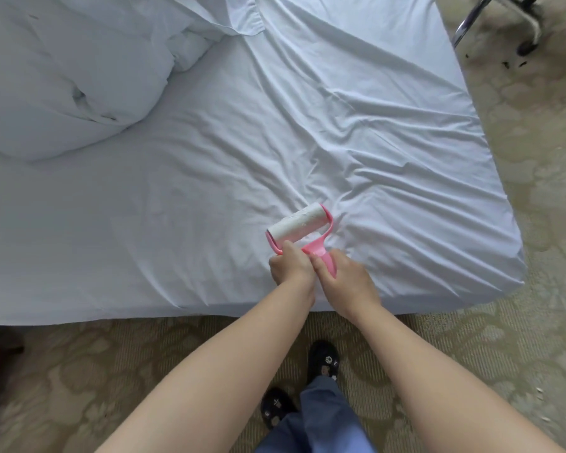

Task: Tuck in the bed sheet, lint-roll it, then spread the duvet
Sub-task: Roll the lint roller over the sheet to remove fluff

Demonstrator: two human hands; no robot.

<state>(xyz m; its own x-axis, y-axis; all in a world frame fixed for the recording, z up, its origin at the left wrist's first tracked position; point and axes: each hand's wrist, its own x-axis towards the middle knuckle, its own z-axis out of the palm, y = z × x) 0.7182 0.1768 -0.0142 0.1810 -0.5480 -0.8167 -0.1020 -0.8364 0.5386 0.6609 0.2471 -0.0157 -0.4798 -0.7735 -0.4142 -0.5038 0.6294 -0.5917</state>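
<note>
Near the bed's front edge, a pink lint roller [299, 235] rests on the wrinkled bed sheet [209, 191], right hand [343, 282] curled around its handle, left hand [290, 264] pinching the frame; pushed across those creases, the sticky roll could drag the fabric untucked.

One bed [79, 289] carries one white bed sheet [373, 132], and on it there is one bunched duvet [62, 76] at the far left of the bed and one pink lint roller [299, 235] near the bed's front edge. Two hands are at the roller, the left hand [288, 264] and the right hand [347, 281], each at the end of one bare forearm. On the carpet in front of the bed stand two dark shoes [322, 361], and beyond the bed's far right corner stands one chair base [504, 18].
</note>
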